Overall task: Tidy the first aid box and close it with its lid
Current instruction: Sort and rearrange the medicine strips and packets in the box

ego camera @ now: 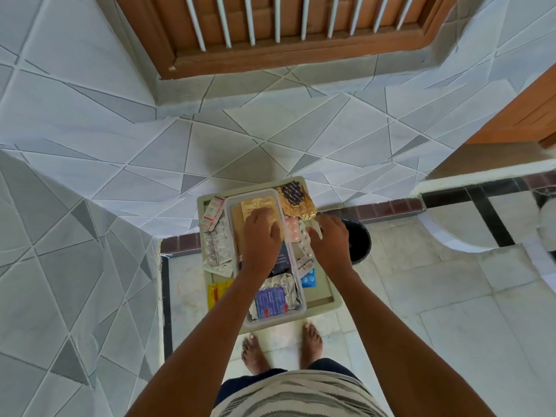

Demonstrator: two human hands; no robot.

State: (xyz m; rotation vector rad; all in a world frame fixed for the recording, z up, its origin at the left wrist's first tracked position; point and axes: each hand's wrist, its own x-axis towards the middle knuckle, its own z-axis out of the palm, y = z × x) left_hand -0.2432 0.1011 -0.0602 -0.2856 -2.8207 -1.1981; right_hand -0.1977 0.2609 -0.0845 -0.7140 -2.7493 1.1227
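Note:
A clear plastic first aid box [301, 308] stands on a pale green tray [332, 303]. Inside its far end lies a gold foil blister pack [255, 206], and my left hand [261, 236] presses flat on it. At the near end sits a crumpled silver strip with a purple label [272, 302]. My right hand [331, 239] is just right of the box, fingers closed on a white pill strip [307, 245]. Beside it lie pink tablets [293, 228] and a blue blister pack [309, 279]. No lid can be told apart.
Left of the box lie a red-and-white carton [212, 216], silver strips [216, 248] and a yellow sachet [217, 291]. A gold and dark foil pack [296, 200] lies at the tray's far right. A black bucket [359, 242] stands on the floor to the right. Tiled walls close in behind and left.

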